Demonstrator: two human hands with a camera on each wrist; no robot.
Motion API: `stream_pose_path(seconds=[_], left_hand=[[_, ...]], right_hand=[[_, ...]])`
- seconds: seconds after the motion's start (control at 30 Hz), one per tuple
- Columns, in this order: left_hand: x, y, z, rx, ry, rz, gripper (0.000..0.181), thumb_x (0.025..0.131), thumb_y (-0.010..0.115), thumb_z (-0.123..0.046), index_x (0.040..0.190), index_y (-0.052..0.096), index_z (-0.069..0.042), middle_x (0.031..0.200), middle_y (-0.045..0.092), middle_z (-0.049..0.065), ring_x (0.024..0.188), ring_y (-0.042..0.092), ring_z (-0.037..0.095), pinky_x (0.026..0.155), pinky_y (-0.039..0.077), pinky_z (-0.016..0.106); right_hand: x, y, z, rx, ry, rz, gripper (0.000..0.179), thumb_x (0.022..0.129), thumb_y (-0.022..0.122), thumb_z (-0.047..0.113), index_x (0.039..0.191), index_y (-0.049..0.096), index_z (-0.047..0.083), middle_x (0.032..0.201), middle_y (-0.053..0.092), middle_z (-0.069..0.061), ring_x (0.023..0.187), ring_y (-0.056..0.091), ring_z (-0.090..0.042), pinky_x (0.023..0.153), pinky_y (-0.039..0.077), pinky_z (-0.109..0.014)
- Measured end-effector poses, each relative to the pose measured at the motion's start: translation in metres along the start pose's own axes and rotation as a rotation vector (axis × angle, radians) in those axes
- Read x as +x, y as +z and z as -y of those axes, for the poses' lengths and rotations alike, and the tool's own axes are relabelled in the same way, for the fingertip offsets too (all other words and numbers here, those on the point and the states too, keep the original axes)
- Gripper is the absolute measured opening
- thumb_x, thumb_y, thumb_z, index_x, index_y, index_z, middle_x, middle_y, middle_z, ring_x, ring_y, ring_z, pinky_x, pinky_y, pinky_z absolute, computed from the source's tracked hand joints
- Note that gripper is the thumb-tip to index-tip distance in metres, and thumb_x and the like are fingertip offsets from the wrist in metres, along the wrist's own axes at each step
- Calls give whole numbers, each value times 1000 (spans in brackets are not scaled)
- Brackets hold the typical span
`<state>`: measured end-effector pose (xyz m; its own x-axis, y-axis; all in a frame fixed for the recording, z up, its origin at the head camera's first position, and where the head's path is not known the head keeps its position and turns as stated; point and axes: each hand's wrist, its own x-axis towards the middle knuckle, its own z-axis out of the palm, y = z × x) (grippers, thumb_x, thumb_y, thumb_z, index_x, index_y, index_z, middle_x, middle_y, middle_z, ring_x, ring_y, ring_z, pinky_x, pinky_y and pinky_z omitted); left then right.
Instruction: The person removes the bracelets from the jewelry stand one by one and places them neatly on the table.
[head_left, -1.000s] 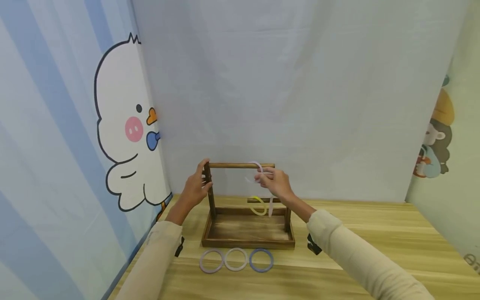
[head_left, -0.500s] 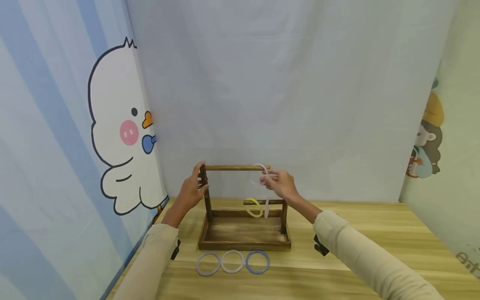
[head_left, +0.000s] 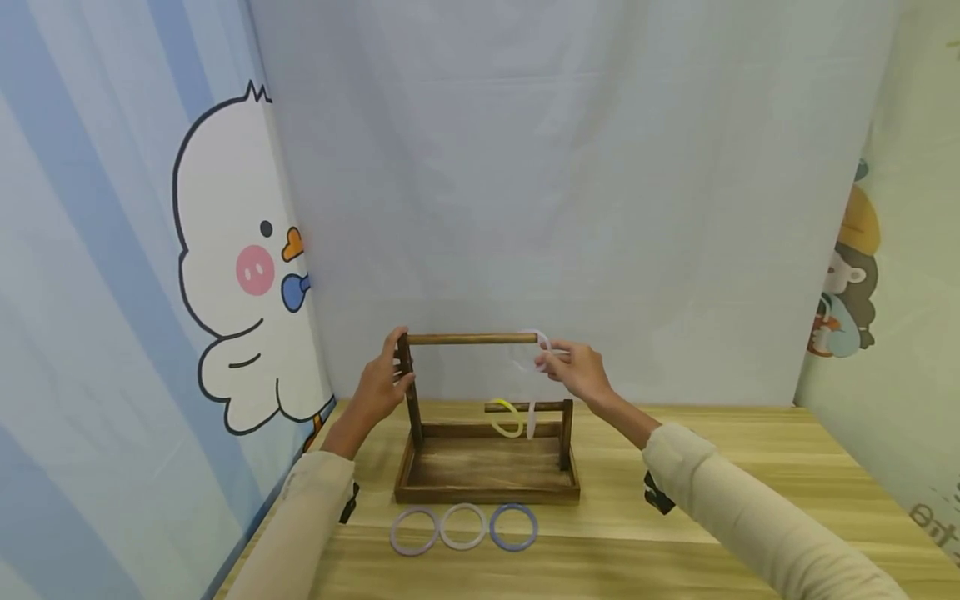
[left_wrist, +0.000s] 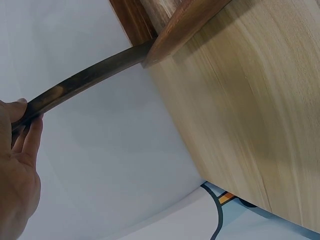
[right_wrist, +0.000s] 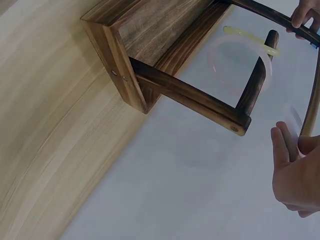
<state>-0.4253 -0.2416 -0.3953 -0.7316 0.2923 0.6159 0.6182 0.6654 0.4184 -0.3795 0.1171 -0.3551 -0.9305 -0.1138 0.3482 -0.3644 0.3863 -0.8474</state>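
Observation:
A dark wooden rack with a tray base (head_left: 487, 493) stands on the table, with one long upper bar (head_left: 468, 339) and a shorter lower bar (head_left: 551, 406). My left hand (head_left: 380, 385) grips the top of the rack's left post (left_wrist: 85, 79) between thumb and fingers. At the upper bar's free right end, my right hand (head_left: 579, 371) pinches a pale translucent ring (head_left: 545, 337), which overlaps the bar's tip in the head view. From the lower bar hang a yellow ring (head_left: 513, 435) and a pale pinkish ring (right_wrist: 267, 75).
In front of the tray, a lilac ring (head_left: 414, 554), a white ring (head_left: 462, 547) and a blue ring (head_left: 513, 548) lie in a row on the wood-grain table (head_left: 675, 500). A grey curtain (head_left: 570, 167) hangs behind, with printed curtains at both sides.
My right hand has moved right along the upper bar with the pale ring, from short of its end to its tip. My left hand stays on the post; the head view has shifted slightly.

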Motion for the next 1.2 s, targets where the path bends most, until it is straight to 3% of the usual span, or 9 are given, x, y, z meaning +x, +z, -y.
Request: stream_pose_path(seconds=[0.37,0.57,0.9,1.2], left_hand=[[1,2,-3,-13,-10,-3,84,92,73,10,158,25,-8,118,66,29,106,71,47,87,64,49],[0,2,-5,-22,-29,14,84,93,72,10,159,24,-9,120,65,28,109,70,46,89,63,49],[1,2,-6,8,-10,0,83,92,73,10,158,25,-6,116,66,27,105,71,46,87,64,49],[0,2,-7,-1,-19,10,83,93,72,9,159,24,-7,117,65,27,107,70,46,88,64,50]], right_hand=[[-3,-15,-4,22,43,5,35,108,53,8,136,61,-11,114,74,-24,109,73,-36,90,63,-37],[-9,-23,-9,62,93,17,34,108,54,7,136,59,-12,115,73,-27,107,74,-34,86,64,-33],[-20,-32,-14,73,109,22,33,107,53,4,134,60,-14,113,73,-27,104,75,-33,86,64,-35],[-38,-33,-21,82,118,81,33,107,53,3,135,59,-14,114,73,-28,106,74,-37,89,63,-37]])
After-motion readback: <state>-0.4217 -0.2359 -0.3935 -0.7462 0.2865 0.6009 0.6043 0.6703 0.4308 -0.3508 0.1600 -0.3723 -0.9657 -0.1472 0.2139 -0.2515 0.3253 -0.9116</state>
